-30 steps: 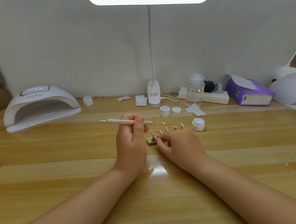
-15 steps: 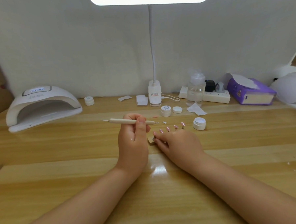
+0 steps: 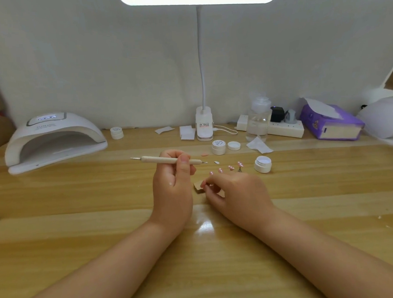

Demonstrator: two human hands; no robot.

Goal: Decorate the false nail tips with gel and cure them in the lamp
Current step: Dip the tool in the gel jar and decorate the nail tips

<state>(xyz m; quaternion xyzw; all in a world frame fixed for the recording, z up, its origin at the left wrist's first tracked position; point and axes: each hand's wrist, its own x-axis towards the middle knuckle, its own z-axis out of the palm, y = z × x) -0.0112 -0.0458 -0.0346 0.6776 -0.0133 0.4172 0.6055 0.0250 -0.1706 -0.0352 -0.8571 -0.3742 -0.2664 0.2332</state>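
Head view, and the right hand [image 3: 236,192] has dropped over the small tan holder block [image 3: 198,187]: a second ago the pink tip on its stalk stood plainly in front of the fingers, now fingertips curl round it and hide it, with only a corner of the block peeking out. That grip is a light pinch, thumb tucked under; whether the tip itself is touched cannot be told. The left hand [image 3: 173,179] has barely stirred, fingers and thumb wrapped round the dotting tool [image 3: 166,160], which lies level with its fine metal point aimed right. Reading that, she seems to be taking up the next tip to work on, tool held ready.

Outward now: the other false nail tips [image 3: 230,167], glossy pink with pale dots, stand on thin stalks in a row just beyond the right knuckles. An open gel pot [image 3: 262,164], a squat white plastic tub, sits beside them; a capped one [image 3: 218,147] and a loose lid lie further back. The curing lamp [image 3: 54,140], a smooth white arched shell with a dark display, waits well apart at far left. Honey-coloured worktop [image 3: 80,200], lacquered, throwing back the glare from overhead.
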